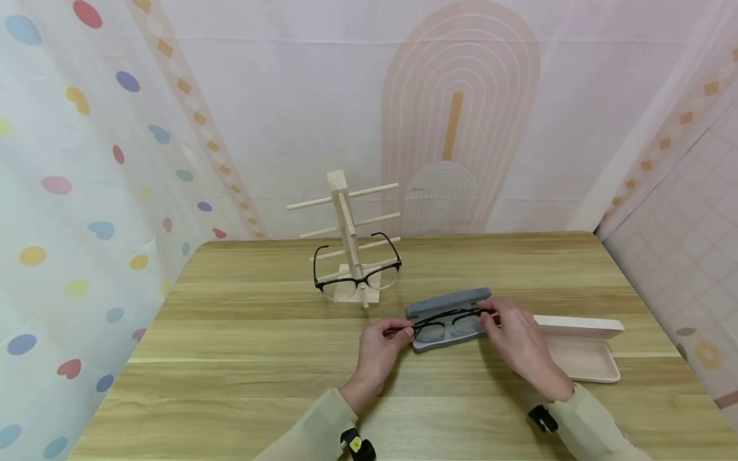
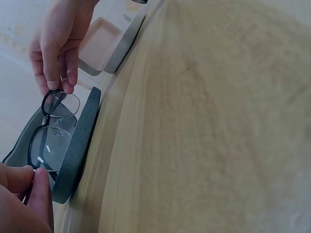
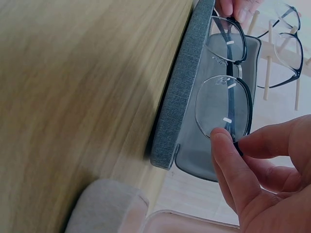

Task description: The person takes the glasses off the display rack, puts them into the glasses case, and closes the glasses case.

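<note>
A pair of black half-rim eyeglasses (image 1: 442, 322) is held at both ends over an opened grey glasses case (image 1: 448, 299). My left hand (image 1: 382, 353) pinches the left end of the frame between thumb and fingers. At the opposite end my right hand (image 1: 517, 338) pinches the other corner, thumb toward me. In the right wrist view the temples of the eyeglasses (image 3: 250, 104) lie folded behind the lenses, and the grey lining of the case (image 3: 197, 160) shows beneath. The left wrist view shows both hands' fingertips right at the frame's corners.
A wooden glasses stand (image 1: 346, 224) with several pegs is behind the case, to the left. Another pair of black-topped eyeglasses (image 1: 359, 282) hangs low on it. An opened pale pink glasses case (image 1: 582, 360) lies right of my right hand. A patterned curtain (image 1: 277, 115) backs the table.
</note>
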A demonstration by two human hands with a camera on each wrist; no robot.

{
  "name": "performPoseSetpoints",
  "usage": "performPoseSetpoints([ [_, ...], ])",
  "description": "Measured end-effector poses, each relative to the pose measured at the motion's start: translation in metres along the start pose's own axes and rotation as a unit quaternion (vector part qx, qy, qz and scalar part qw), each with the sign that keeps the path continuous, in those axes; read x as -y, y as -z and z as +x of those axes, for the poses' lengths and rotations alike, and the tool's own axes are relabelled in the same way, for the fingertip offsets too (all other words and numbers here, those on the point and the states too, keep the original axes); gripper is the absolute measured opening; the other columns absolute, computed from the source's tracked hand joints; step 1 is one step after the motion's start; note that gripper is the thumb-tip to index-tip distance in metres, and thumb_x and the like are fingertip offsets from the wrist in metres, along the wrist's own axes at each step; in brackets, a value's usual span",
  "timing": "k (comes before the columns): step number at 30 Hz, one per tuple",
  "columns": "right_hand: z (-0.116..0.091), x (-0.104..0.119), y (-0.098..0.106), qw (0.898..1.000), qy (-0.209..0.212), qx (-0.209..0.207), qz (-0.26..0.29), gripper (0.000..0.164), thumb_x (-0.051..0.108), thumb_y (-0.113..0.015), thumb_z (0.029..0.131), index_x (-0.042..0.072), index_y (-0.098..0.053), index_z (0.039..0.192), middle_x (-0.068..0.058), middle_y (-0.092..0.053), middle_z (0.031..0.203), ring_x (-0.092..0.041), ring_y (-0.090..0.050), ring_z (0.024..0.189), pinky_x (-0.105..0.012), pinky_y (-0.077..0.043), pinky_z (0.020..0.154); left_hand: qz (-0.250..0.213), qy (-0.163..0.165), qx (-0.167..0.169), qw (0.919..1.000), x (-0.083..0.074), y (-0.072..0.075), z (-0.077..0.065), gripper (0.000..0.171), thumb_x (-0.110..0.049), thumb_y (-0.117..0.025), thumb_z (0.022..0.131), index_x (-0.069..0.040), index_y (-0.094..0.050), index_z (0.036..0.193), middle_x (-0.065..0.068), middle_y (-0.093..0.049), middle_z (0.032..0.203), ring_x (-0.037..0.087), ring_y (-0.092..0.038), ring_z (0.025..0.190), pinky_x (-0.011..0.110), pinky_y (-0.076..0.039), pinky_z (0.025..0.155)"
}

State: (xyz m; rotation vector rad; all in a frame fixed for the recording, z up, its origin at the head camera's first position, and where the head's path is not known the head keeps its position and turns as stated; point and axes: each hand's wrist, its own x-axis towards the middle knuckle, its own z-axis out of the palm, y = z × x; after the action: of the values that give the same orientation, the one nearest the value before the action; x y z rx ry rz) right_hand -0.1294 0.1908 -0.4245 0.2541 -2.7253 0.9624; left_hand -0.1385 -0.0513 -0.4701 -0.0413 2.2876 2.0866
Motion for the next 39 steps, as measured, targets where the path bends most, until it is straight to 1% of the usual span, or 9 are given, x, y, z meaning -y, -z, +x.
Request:
performPoseSetpoints([
  [4, 0.0, -0.001, -0.001, 1.0, -0.011, 0.014, 0.002, 0.021, -0.001, -0.063, 0.096, -0.005, -0.072, 0.114, -0.02, -0.074, 0.108, -0.033, -0.071, 0.094, -0.044, -0.058, 0.073, 0.012, -0.003, 0.001, 0.9999, 0.003, 0.001, 0.003, 0.009, 0.004, -0.072, 0.092, 0.005, -0.076, 0.101, 0.014, -0.075, 0.101, 0.02, -0.072, 0.087, 0.023, -0.059, 0.075],
  [11, -0.002, -0.002, -0.004, 0.999, -0.036, 0.04, 0.005, 0.021, 0.001, -0.063, 0.097, -0.005, -0.073, 0.114, -0.014, -0.076, 0.099, -0.025, -0.071, 0.088, -0.035, -0.055, 0.068, 0.016, -0.02, 0.004, 0.9997, 0.001, 0.004, 0.007, 0.013, 0.003, -0.072, 0.092, 0.011, -0.073, 0.102, 0.02, -0.075, 0.095, 0.032, -0.074, 0.085, 0.033, -0.062, 0.074],
  [15, -0.003, -0.003, -0.007, 0.998, -0.031, 0.046, -0.008, 0.02, 0.001, -0.063, 0.097, -0.005, -0.074, 0.113, -0.01, -0.075, 0.093, -0.016, -0.063, 0.073, -0.03, -0.048, 0.06, 0.04, -0.022, 0.008, 0.9989, 0.0, 0.007, 0.011, 0.011, 0.001, -0.073, 0.092, 0.008, -0.075, 0.101, 0.017, -0.076, 0.091, 0.026, -0.075, 0.081, 0.025, -0.059, 0.07],
  [19, -0.004, -0.005, -0.01, 0.999, -0.025, 0.046, -0.017, 0.018, 0.0, -0.063, 0.098, -0.004, -0.075, 0.11, -0.007, -0.073, 0.088, -0.012, -0.053, 0.064, -0.028, -0.042, 0.055, 0.073, -0.041, 0.01, 0.9965, 0.0, 0.009, 0.017, 0.008, 0.0, -0.073, 0.092, 0.005, -0.076, 0.097, 0.012, -0.076, 0.086, 0.018, -0.073, 0.074, 0.021, -0.055, 0.066],
  [24, -0.006, -0.006, -0.012, 0.999, -0.028, 0.04, -0.017, 0.015, 0.001, -0.064, 0.098, -0.004, -0.074, 0.108, -0.006, -0.071, 0.084, -0.011, -0.049, 0.061, -0.026, -0.039, 0.052, 0.124, -0.06, 0.002, 0.9904, 0.001, 0.01, 0.023, 0.005, -0.004, -0.076, 0.091, 0.0, -0.079, 0.094, 0.007, -0.075, 0.083, 0.008, -0.066, 0.071, 0.02, -0.053, 0.066],
  [28, -0.007, -0.006, -0.012, 0.999, -0.024, 0.034, -0.021, 0.012, 0.0, -0.065, 0.098, -0.004, -0.073, 0.106, -0.005, -0.068, 0.079, -0.011, -0.048, 0.057, -0.026, -0.039, 0.048, 0.153, -0.069, -0.006, 0.9858, 0.002, 0.01, 0.025, 0.005, -0.007, -0.078, 0.09, -0.003, -0.08, 0.093, 0.005, -0.076, 0.085, 0.006, -0.061, 0.073, 0.021, -0.051, 0.067],
  [33, -0.01, -0.005, -0.013, 0.997, 0.016, 0.019, -0.07, 0.009, 0.0, -0.071, 0.094, -0.003, -0.076, 0.101, -0.013, -0.073, 0.092, -0.02, -0.064, 0.073, -0.036, -0.052, 0.06, 0.168, -0.074, -0.012, 0.9829, 0.001, 0.01, 0.026, 0.005, -0.008, -0.078, 0.09, -0.005, -0.081, 0.092, 0.004, -0.077, 0.089, 0.007, -0.062, 0.077, 0.022, -0.051, 0.07],
  [36, -0.013, -0.003, -0.013, 0.995, 0.024, 0.023, -0.089, 0.012, 0.0, -0.072, 0.093, -0.005, -0.076, 0.103, -0.019, -0.072, 0.102, -0.027, -0.067, 0.083, -0.044, -0.055, 0.066, 0.176, -0.078, -0.014, 0.9812, 0.001, 0.01, 0.027, 0.005, -0.008, -0.078, 0.089, -0.004, -0.081, 0.092, 0.005, -0.077, 0.089, 0.008, -0.063, 0.077, 0.023, -0.051, 0.07],
  [39, -0.015, -0.001, -0.013, 0.995, 0.019, 0.041, -0.094, 0.019, 0.0, -0.07, 0.093, -0.007, -0.075, 0.11, -0.025, -0.069, 0.112, -0.038, -0.068, 0.096, -0.06, -0.056, 0.086, 0.179, -0.078, -0.015, 0.9806, 0.001, 0.01, 0.027, 0.006, -0.008, -0.078, 0.089, -0.004, -0.081, 0.092, 0.005, -0.077, 0.088, 0.008, -0.063, 0.075, 0.023, -0.051, 0.069],
])
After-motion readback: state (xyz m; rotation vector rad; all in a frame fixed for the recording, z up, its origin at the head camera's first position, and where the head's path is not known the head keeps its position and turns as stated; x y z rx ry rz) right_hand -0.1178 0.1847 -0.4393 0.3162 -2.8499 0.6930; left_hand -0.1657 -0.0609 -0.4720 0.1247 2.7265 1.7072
